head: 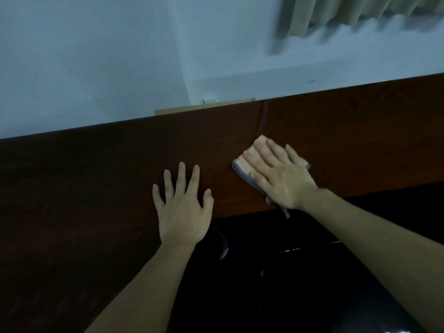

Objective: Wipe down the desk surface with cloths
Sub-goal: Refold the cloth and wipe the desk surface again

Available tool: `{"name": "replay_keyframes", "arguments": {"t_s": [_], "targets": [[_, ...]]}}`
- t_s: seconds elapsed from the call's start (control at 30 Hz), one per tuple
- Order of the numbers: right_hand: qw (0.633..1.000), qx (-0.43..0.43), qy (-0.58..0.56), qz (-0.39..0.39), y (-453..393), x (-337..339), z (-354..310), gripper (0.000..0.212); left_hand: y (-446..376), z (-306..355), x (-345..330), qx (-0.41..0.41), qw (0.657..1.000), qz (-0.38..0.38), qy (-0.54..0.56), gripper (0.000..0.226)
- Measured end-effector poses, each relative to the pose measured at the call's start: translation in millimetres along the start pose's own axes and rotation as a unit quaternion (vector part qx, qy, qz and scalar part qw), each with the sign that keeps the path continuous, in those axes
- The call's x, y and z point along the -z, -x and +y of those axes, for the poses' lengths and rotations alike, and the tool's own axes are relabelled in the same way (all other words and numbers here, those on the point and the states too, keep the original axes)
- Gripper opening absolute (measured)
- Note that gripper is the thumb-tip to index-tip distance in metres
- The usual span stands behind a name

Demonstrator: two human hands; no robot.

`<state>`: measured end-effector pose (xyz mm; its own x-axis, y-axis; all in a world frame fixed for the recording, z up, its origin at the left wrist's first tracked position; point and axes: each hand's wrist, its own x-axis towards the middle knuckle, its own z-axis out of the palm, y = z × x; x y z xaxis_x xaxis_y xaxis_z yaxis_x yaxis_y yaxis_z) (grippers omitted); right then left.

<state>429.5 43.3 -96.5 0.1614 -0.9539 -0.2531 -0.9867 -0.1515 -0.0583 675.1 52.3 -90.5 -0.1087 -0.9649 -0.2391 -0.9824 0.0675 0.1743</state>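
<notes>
Desk [96,188]: right hand [281,174] flat on cloth [242,170] near front edge.

A pale, bluish-white painted wall [84,56] fills the upper half from nine to twelve o'clock, dimly lit, with a vertical corner edge near the centre. At one o'clock hang beige pleated curtains [348,10], blurred. At twelve o'clock a flat tan strip, perhaps cardboard [204,107], shows above the dark wood edge. At five o'clock lies a black, glossy area [288,284], too dark to identify.
</notes>
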Motion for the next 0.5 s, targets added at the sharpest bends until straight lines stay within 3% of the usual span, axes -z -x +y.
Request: {"name": "replay_keyframes", "arguments": {"t_s": [0.2,0.37,0.5], "targets": [[0.999,-0.045,-0.013,-0.014,1.8,0.1,-18.1,0.070,1.2,-0.6,-2.9,-0.006,1.000,0.011,-0.002,0.064],[0.999,0.042,0.010,0.026,73.6,-25.5,-45.5,0.060,3.7,-1.4,-2.9,-0.014,1.000,0.017,0.002,0.064],[0.996,0.087,0.018,-0.003,94.6,-30.9,-38.4,0.058,4.8,-1.7,-4.0,-0.027,0.999,0.021,0.000,0.062]]}}
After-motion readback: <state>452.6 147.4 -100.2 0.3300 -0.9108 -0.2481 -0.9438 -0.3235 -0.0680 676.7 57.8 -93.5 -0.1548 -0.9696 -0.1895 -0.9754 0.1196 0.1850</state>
